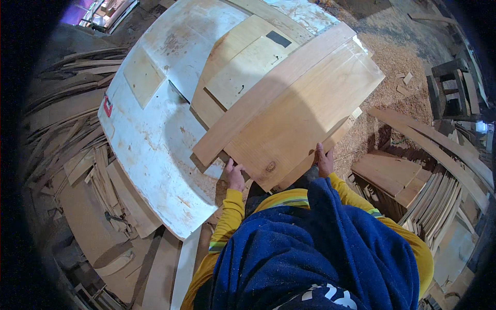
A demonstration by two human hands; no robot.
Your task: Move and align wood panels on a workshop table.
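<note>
Both hands on a wide, pale-brown flat wooden board [305,111], which lies tilted across the white, paint-worn worktop [155,139] w/ its near corner overhanging the edge toward the person. Left hand [235,175] sits at the board's near-left edge, fingers curled up against the underside/edge; grip looks closed on the board there, tho fingertips are partly hidden. Right hand [324,160] is at the near-right edge, fingers laid up onto the board's rim, thumb side under; grip closed on the same board. So the board runs away from both grips, up and to the right, w/ a dark knot near the corner between the hands.

A long narrow light-wood plank [274,90] lies along the board's left side, touching it. Beyond that, a paler plywood panel [243,67] rests on the worktop. Piles of thin wood offcuts [77,155] left of the worktop; stacked planks [429,191] and sawdust floor [392,57] at right.
</note>
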